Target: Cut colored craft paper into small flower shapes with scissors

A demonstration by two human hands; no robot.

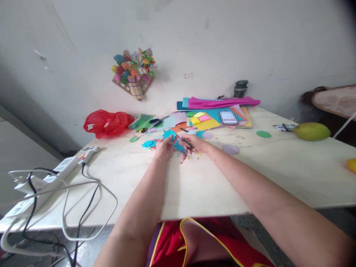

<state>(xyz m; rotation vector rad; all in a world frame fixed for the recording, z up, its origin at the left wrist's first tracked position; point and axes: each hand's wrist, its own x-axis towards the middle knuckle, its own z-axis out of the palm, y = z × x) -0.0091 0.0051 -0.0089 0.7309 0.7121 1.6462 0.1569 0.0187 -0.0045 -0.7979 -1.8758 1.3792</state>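
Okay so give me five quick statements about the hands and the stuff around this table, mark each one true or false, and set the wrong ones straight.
1. The right hand holds a pair of scissors. True.
2. The left hand is empty. False: it holds a piece of blue paper.
3. A bunch of colourful flowers is up on the wall. True.
4. The red plastic bag hangs from the wall. False: it lies on the table.
5. The large green-yellow fruit is to the left of both hands. False: it lies to the right of them.
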